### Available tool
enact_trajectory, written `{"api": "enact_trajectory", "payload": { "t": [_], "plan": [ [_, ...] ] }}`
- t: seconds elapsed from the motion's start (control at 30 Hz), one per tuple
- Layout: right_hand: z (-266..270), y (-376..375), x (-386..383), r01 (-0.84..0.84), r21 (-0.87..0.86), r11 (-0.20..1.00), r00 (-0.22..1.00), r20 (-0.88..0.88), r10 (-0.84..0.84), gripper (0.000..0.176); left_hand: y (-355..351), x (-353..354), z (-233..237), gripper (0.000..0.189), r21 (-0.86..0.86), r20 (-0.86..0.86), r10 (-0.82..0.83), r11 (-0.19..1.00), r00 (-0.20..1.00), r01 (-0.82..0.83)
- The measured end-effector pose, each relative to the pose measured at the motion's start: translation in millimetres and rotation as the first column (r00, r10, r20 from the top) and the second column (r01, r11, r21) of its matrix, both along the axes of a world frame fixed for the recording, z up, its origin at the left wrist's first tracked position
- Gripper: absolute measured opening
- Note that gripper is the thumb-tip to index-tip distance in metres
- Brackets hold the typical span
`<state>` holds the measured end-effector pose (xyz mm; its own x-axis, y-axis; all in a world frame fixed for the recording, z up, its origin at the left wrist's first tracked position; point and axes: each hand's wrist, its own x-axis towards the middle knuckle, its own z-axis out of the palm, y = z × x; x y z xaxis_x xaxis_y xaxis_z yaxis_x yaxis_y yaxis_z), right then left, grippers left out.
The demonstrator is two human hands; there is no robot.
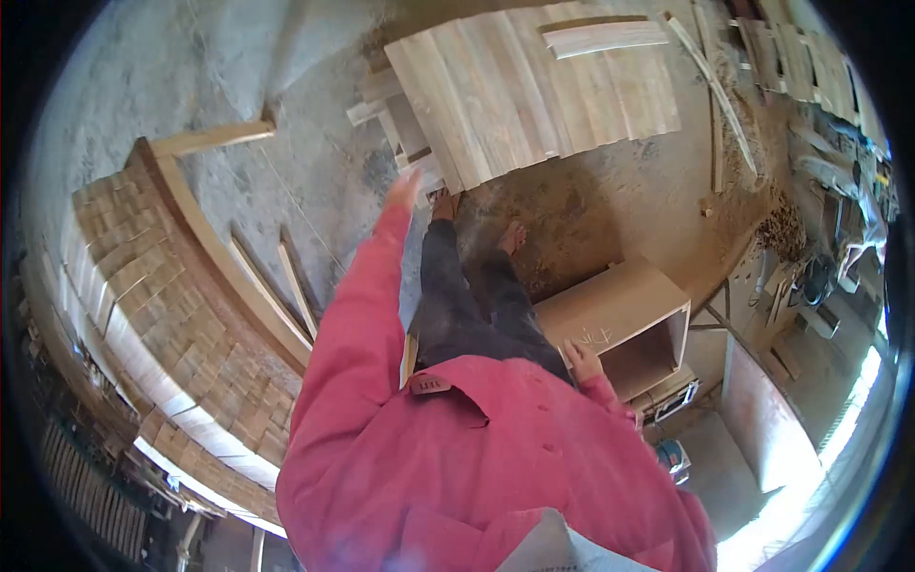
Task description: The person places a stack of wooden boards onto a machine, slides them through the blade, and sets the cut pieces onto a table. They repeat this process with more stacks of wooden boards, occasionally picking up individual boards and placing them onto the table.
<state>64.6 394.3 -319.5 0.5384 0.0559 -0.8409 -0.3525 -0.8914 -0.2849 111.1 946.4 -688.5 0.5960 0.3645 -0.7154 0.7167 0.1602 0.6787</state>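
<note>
My left hand (404, 187) reaches forward at the end of a red sleeve. It is beside some short pale wood pieces (427, 173) at the near left corner of a panel of joined boards (534, 91). The hand is blurred, so whether it grips one of them cannot be made out. My right hand (583, 360) rests with fingers stretched out on the edge of a wooden box (610, 310) with an open end and pencil marks on top. On the panel's far end lies a short loose board (606, 38).
Stacked wood blocks (181, 315) fill the left side behind a long brown beam (205, 257). Thin strips (297, 286) lie on the floor beside it. A long curved strip (715, 86) and a shavings heap (782, 224) are at the right. My bare feet (513, 238) are close to the panel.
</note>
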Motion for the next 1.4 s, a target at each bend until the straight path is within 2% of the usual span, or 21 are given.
{"api": "enact_trajectory", "payload": {
  "t": [0.07,0.13,0.2,0.23,0.27,0.33,0.37,0.47,0.5,0.6,0.7,0.87,0.9,0.93,1.07,1.13,1.2,1.27,1.3,1.33,1.4],
  "plan": [
    [-9.7,-22.0,-29.8,0.050,-0.102,0.994,0.995,-0.080,-0.058,0.056,5.6,57.6,-2.4,0.078,0.043,0.071,0.138,0.989,0.988,-0.142],
    [-12.4,-23.6,-43.5,0.098,-0.110,0.989,0.990,-0.090,-0.108,0.056,7.4,98.3,-58.2,0.101,0.083,0.031,0.340,0.936,0.940,-0.341],
    [-6.6,-3.6,-45.4,0.365,-0.256,0.895,0.883,-0.210,-0.420,0.065,19.2,131.4,-68.4,0.102,0.088,-0.014,0.352,0.933,0.936,-0.350],
    [-12.1,-0.9,-50.2,0.368,-0.267,0.891,0.876,-0.221,-0.428,0.065,25.7,147.0,-72.5,0.102,0.093,-0.038,0.364,0.929,0.931,-0.359],
    [-15.9,-0.5,-58.0,0.457,-0.260,0.850,0.836,-0.199,-0.511,0.063,30.5,154.9,-88.3,0.102,0.093,-0.054,0.354,0.933,0.934,-0.348],
    [-23.2,-0.8,-72.1,0.550,-0.263,0.792,0.777,-0.184,-0.601,0.061,38.8,166.8,-116.2,0.097,-0.164,0.078,0.374,0.919,0.924,-0.358],
    [-27.8,-2.7,-78.4,0.551,-0.228,0.803,0.785,-0.186,-0.591,0.058,36.3,172.4,-101.3,0.088,-0.289,0.035,0.475,0.847,0.880,-0.446],
    [-30.9,8.6,-79.2,0.583,-0.233,0.778,0.754,-0.202,-0.625,0.055,42.3,174.2,-95.3,0.082,-0.398,0.011,0.513,0.790,0.858,-0.467],
    [-31.6,9.8,-82.3,0.602,-0.267,0.752,0.725,-0.213,-0.655,0.055,44.8,172.3,-92.8,0.077,-0.368,-0.099,0.500,0.785,0.860,-0.498],
    [-35.2,8.2,-96.5,0.662,-0.227,0.715,0.687,-0.199,-0.699,0.055,56.2,173.1,-78.3,0.075,-0.374,-0.113,0.368,0.845,0.923,-0.383],
    [-33.9,4.4,-109.6,0.734,-0.218,0.644,0.624,-0.159,-0.765,0.056,52.6,170.3,-73.9,0.067,-0.324,-0.099,0.400,0.853,0.911,-0.410],
    [-19.2,26.1,-111.1,0.759,-0.175,0.627,0.614,-0.130,-0.779,0.059,41.9,134.8,-57.9,0.060,-0.233,-0.076,0.482,0.842,0.873,-0.486],
    [-16.3,31.8,-112.4,0.760,-0.149,0.633,0.621,-0.121,-0.774,0.051,44.3,119.7,-51.3,0.060,-0.243,-0.066,0.492,0.836,0.868,-0.492],
    [-12.5,34.2,-115.6,0.760,-0.119,0.639,0.630,-0.110,-0.769,0.044,46.4,104.8,-33.8,0.060,-0.254,-0.052,0.503,0.829,0.863,-0.498],
    [-21.0,26.3,-141.1,0.647,-0.060,0.760,0.761,-0.016,-0.649,0.053,38.8,61.1,84.7,0.057,-0.272,-0.085,0.642,0.721,0.762,-0.637],
    [-41.8,3.7,-164.4,0.647,0.075,0.759,0.760,0.016,-0.649,0.054,36.8,40.6,155.3,0.058,-0.325,-0.048,0.576,0.764,0.816,-0.558],
    [-67.2,9.7,-150.0,0.627,0.241,0.741,0.749,0.074,-0.658,0.055,31.5,25.0,198.3,0.061,-0.316,-0.063,0.589,0.753,0.805,-0.576],
    [-47.4,25.6,-134.1,0.518,0.341,0.784,0.763,0.230,-0.604,0.060,21.4,10.1,235.7,0.060,-0.411,0.063,0.601,0.743,0.797,-0.528],
    [-5.3,47.7,-103.8,0.574,0.280,0.770,0.757,0.178,-0.629,0.067,12.9,5.8,257.1,0.060,-0.433,0.084,0.586,0.750,0.806,-0.500],
    [13.9,61.9,-85.3,0.574,0.329,0.750,0.731,0.206,-0.650,0.067,5.3,5.3,275.5,0.061,-0.450,0.099,0.570,0.757,0.816,-0.474],
    [40.4,67.5,-78.1,0.372,0.375,0.849,0.767,0.391,-0.509,0.074,-16.0,7.8,310.3,0.060,-0.511,0.192,0.503,0.784,0.843,-0.351]
  ]
}}
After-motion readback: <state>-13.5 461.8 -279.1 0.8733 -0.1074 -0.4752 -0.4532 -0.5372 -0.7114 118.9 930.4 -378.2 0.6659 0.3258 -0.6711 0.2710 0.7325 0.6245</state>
